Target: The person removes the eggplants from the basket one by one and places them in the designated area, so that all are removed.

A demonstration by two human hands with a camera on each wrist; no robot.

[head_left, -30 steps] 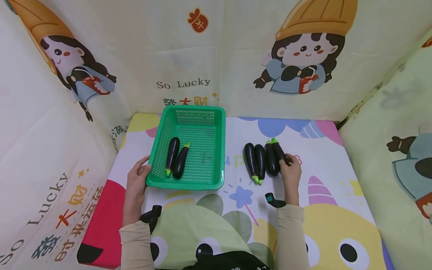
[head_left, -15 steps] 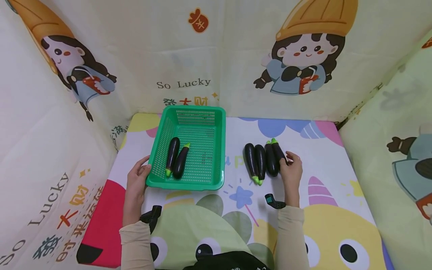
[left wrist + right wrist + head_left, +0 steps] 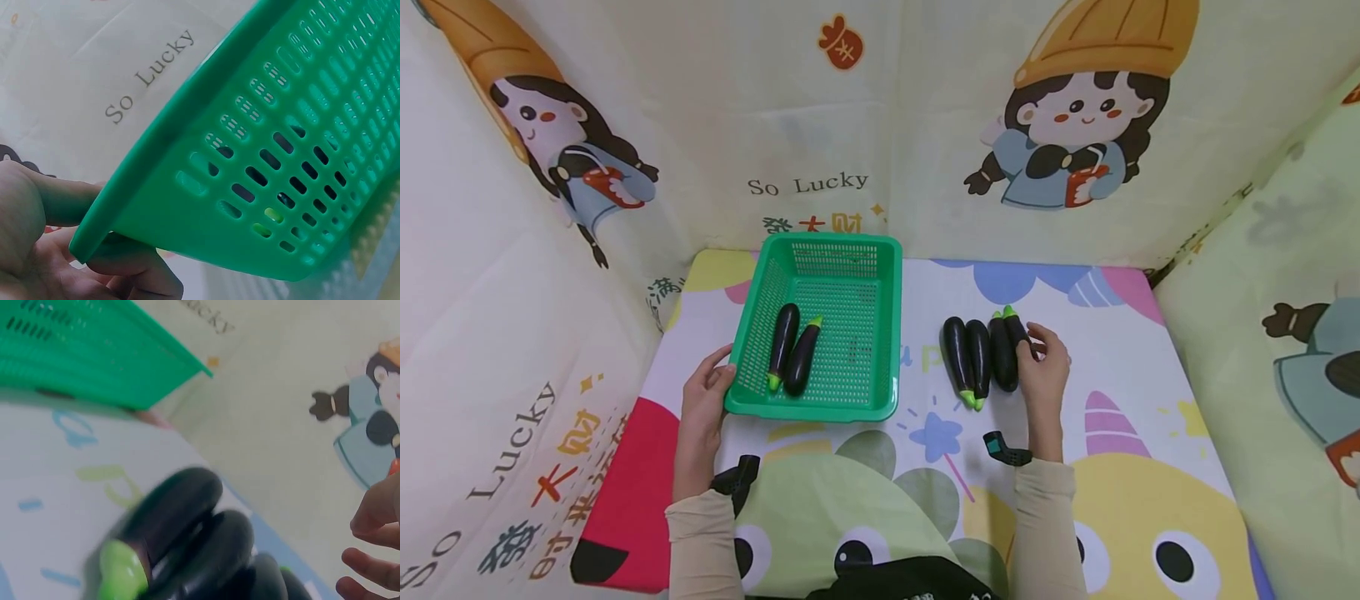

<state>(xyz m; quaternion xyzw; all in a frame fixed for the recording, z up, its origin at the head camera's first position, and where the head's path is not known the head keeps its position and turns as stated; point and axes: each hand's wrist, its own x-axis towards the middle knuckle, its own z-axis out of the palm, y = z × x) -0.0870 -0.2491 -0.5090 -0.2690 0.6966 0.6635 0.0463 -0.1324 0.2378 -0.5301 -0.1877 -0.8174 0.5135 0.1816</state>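
Note:
My left hand grips the near-left rim of a green plastic basket, thumb on one side of the rim and fingers curled under it in the left wrist view. Two dark purple eggplants with green stems lie inside the basket's left half. Right of the basket, several more eggplants lie side by side. My right hand is at the rightmost eggplant, thumb over its lower part and fingers loosely bent on its far right side. In the right wrist view, the fingers show apart from the eggplants.
A cartoon-printed cloth covers the table. Printed fabric walls enclose the back and both sides, with the basket's far end close to the back one. Dark camera mounts sit on both wrists.
My right hand has slid slightly up along the rightmost eggplant, and its fingers have loosened and lifted a little. The left hand, basket and eggplants have stayed in place.

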